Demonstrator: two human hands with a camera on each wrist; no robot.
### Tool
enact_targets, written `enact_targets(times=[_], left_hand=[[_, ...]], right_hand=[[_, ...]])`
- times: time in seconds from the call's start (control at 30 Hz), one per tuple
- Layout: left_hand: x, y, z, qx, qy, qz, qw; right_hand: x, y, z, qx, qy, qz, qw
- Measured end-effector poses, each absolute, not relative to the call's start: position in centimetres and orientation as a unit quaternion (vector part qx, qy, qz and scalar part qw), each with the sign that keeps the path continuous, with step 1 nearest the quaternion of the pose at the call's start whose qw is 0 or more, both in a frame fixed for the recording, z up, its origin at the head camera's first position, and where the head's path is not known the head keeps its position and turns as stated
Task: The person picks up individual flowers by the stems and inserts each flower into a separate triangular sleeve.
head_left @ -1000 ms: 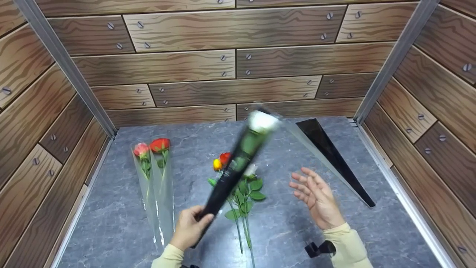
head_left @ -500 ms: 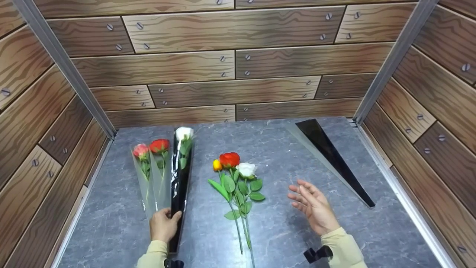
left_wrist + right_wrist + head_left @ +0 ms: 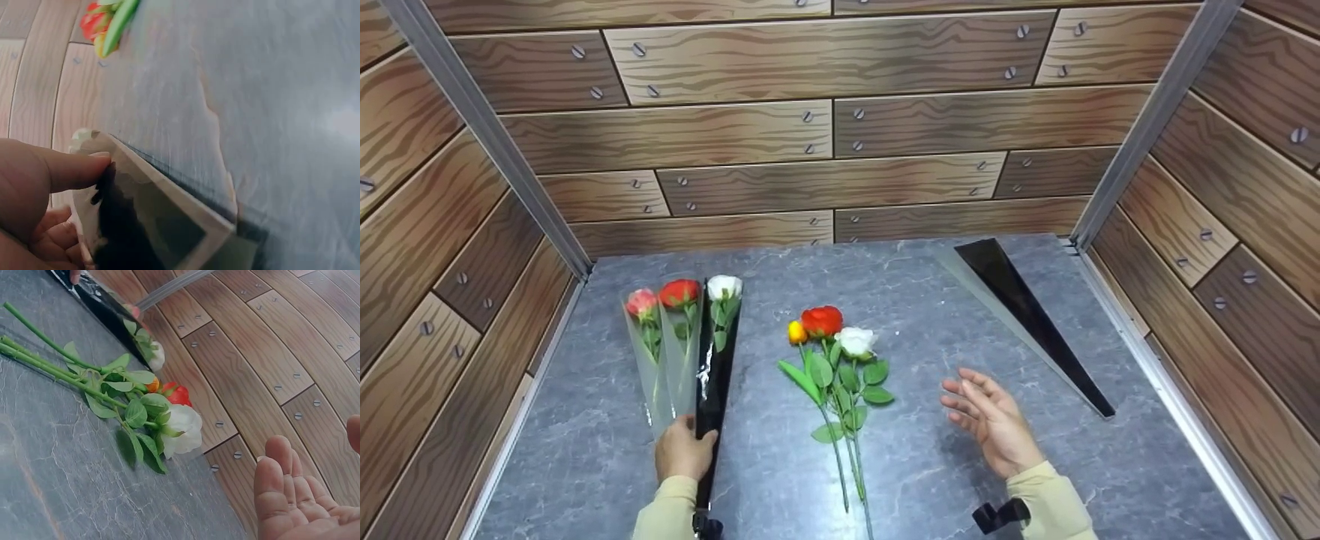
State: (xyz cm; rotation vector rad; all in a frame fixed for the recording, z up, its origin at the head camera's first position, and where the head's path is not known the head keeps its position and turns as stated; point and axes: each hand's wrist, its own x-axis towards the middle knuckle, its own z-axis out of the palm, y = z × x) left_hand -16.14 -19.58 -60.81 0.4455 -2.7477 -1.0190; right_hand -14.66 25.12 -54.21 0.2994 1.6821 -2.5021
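My left hand [image 3: 682, 450] pinches the lower part of a black-backed clear flower sleeve [image 3: 712, 405] between thumb and fingers. A white rose [image 3: 724, 289] with green leaves shows at the sleeve's top. Close beside it on the left lie two clear-wrapped flowers, a red one [image 3: 680, 291] and a pink one [image 3: 642, 303]. In the left wrist view the thumb [image 3: 79, 169] presses on the sleeve's edge. My right hand [image 3: 994, 420] hangs palm turned inward, fingers relaxed, holding nothing. Nearest to it are loose stems with a white rose [image 3: 856, 342], a red flower [image 3: 822, 321] and a yellow-orange tulip [image 3: 797, 332].
A flat black-and-clear flower sleeve [image 3: 1027, 322] lies on the right of the grey marbled table [image 3: 915, 480], its narrow end toward the front. Wood-patterned walls [image 3: 832, 135] rise at the back and both sides, with metal strips along their corners.
My left hand has carried the black-sleeved white rose from over the middle to the left, beside the wrapped flowers, then drawn it slightly nearer. The right hand has lowered slightly.
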Motion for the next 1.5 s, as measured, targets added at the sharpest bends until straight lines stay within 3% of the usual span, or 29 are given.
enact_targets(times=[0.47, 0.87, 1.03, 1.2, 1.3, 1.5], left_hand=[[-16.6, -18.9, -61.2, 0.124, -0.937, -0.286, 0.157], [-15.3, -17.6, -60.4, 0.090, -0.949, -0.246, 0.176], [-14.5, -16.4, -59.4, 0.057, -0.941, -0.267, 0.202], [-14.2, -15.7, -58.7, 0.029, -0.935, -0.270, 0.228], [-14.2, -15.2, -58.7, 0.018, -0.931, -0.273, 0.242], [-13.9, -14.4, -59.1, 0.005, -0.929, -0.270, 0.253]], right_hand=[[-14.4, 25.3, -54.7, 0.098, 0.562, -0.819, 0.066], [-14.8, 27.2, -56.0, 0.123, 0.629, -0.764, 0.071], [-16.4, 30.7, -56.9, 0.132, 0.736, -0.664, 0.035], [-18.0, 35.8, -57.2, 0.127, 0.897, -0.422, -0.014], [-18.5, 38.4, -57.7, 0.130, 0.940, -0.316, 0.010], [-18.6, 40.9, -58.9, 0.142, 0.947, -0.260, 0.127]])
